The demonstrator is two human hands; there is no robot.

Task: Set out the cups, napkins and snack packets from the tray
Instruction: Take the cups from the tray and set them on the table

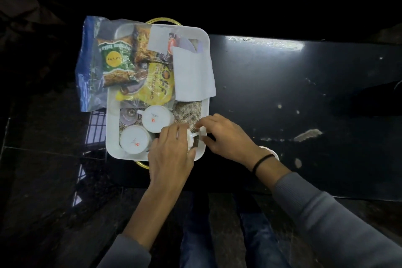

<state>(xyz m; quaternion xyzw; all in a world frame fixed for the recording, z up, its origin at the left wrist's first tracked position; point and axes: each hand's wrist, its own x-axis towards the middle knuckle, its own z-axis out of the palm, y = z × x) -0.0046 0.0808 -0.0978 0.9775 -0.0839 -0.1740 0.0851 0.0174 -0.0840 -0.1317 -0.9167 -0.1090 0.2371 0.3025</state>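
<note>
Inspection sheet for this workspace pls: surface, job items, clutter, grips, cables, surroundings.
Surface: dark glossy table, with pale scuffs and specks.
Job's things: white tray at the table's left end; first cup and second cup upturned inside; third cup mostly hidden by the hands; napkins and snack packets at the tray's far end.
Clutter: blue bag overhanging the tray's left edge.
Grips: left hand holds the third cup; right hand pinches its handle.
Cables: nothing seen.
Surroundings: dark, little discernible.
</note>
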